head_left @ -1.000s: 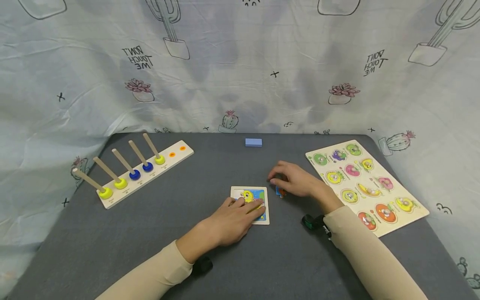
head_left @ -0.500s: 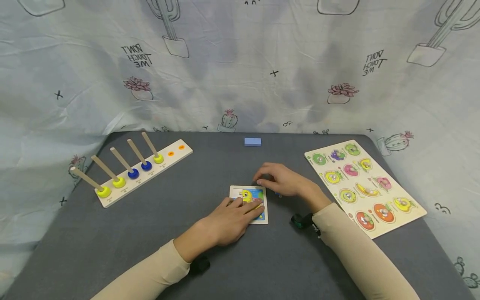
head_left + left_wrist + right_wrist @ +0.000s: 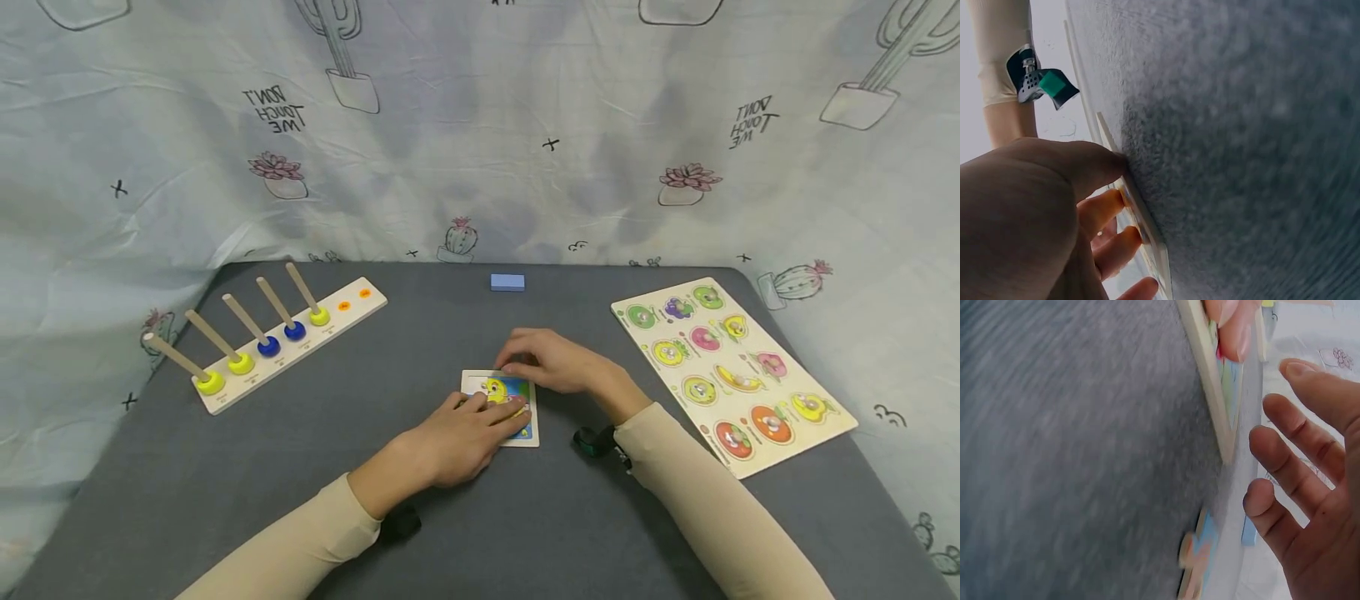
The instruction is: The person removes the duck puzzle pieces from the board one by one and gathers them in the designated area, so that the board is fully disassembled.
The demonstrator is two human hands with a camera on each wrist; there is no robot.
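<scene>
A small square picture puzzle [image 3: 534,432] with a pale wooden frame and a yellow figure on blue lies mid-table. My left hand [image 3: 465,443] rests on it, fingers stretched over the picture; the left wrist view shows the thumb along the frame's near edge. Over the puzzle's upper right corner hovers my right hand [image 3: 558,363]. In the right wrist view that hand's fingers are loosely bent with nothing between them. A blue and orange puzzle piece [image 3: 1199,559] lies on the table below it, hidden in the head view.
At the left stands a wooden board with pegs [image 3: 294,348], carrying yellow and blue rings. A fruit knob puzzle [image 3: 795,375] lies at the right, by the right forearm. A blue block [image 3: 507,283] sits at the table's back edge, before a patterned cloth.
My right hand has moved left from beside the puzzle piece to the puzzle's upper right corner. The left hand has stayed on the puzzle.
</scene>
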